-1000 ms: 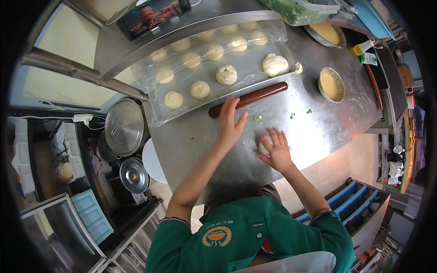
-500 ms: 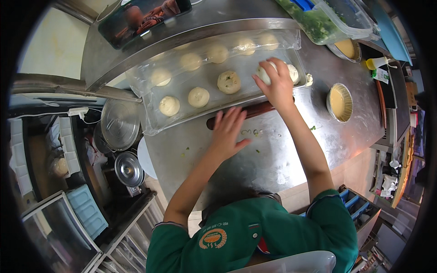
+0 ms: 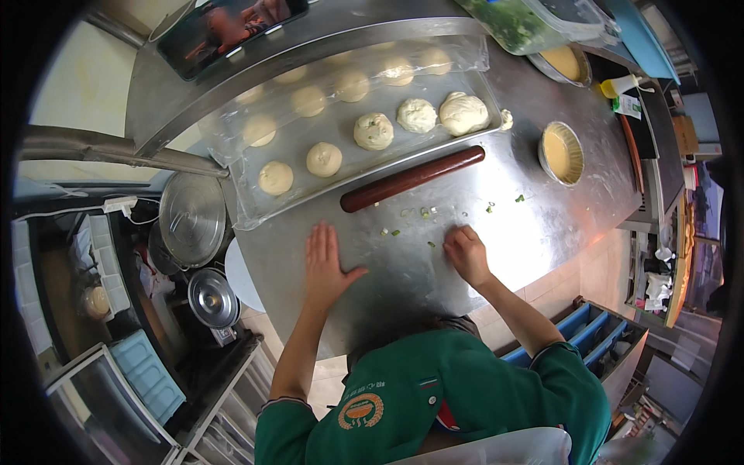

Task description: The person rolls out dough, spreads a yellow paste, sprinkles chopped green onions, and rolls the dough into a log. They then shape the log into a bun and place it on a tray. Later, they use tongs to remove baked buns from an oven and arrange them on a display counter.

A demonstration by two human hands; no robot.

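My left hand [image 3: 328, 263] lies open, fingers stretched, on the steel table's left half. My right hand [image 3: 463, 248] is closed, fingertips curled down on the table near scallion bits [image 3: 425, 212]; anything inside it is hidden. Above both hands lies a reddish-brown rolling pin [image 3: 412, 178], parallel to a metal tray [image 3: 298, 190] holding several pale dough balls [image 3: 324, 159], some flecked green. A plastic sheet [image 3: 341, 60] covers the tray's back rows. A larger dough lump [image 3: 463, 114] sits at its right end.
A cup of yellow liquid [image 3: 560, 151] stands right of the tray, a bowl [image 3: 559, 63] behind it. A clear tub of greens [image 3: 515, 23], squeeze bottle [image 3: 617, 85] and phone [image 3: 232, 31] are at the back. Round lids [image 3: 194, 218] stand beside the table's left edge.
A dough ball my right hand carried from the table now sits in the tray beside the large lump. That hand has dropped back and closed; my left hand has moved down and left.
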